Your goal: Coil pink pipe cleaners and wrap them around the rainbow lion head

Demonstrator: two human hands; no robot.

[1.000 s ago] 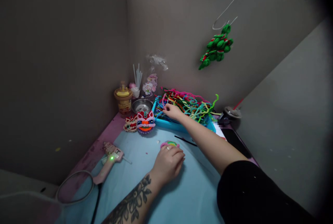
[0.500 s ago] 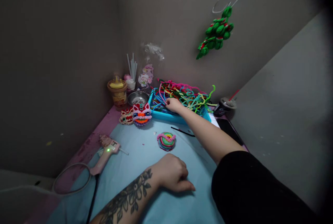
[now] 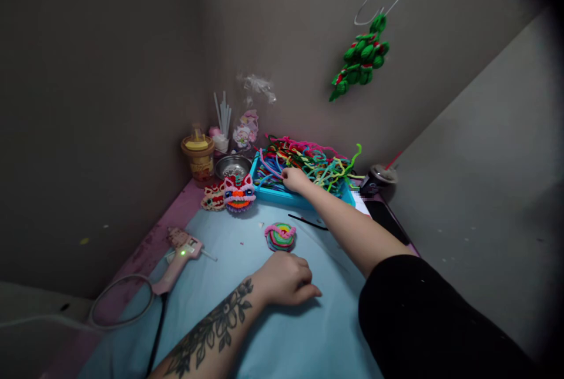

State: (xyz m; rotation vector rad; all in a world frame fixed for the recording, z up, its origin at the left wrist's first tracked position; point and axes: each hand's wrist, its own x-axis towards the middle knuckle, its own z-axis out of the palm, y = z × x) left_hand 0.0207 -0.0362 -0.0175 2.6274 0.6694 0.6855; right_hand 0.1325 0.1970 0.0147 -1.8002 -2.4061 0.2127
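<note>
A pink glue gun (image 3: 180, 254), its indicator green, lies on the blue-covered table (image 3: 207, 308) at 9 o'clock from the coiled multicoloured disc (image 3: 281, 240). Two animal-head figures (image 3: 239, 195) occupy 10 o'clock. The disc lies on the table, a pink twisted band across its top. At 6 o'clock, just beside it, is the left hand (image 3: 284, 279), fingers curled, thumb extended; whether its grip encloses anything cannot be told. Between 12 and 1 o'clock, over a blue tray (image 3: 282, 197), the right hand's (image 3: 296, 180) grip pinches a pink strand (image 3: 269, 168). A lidded cup (image 3: 382, 175) marks 2 o'clock.
</note>
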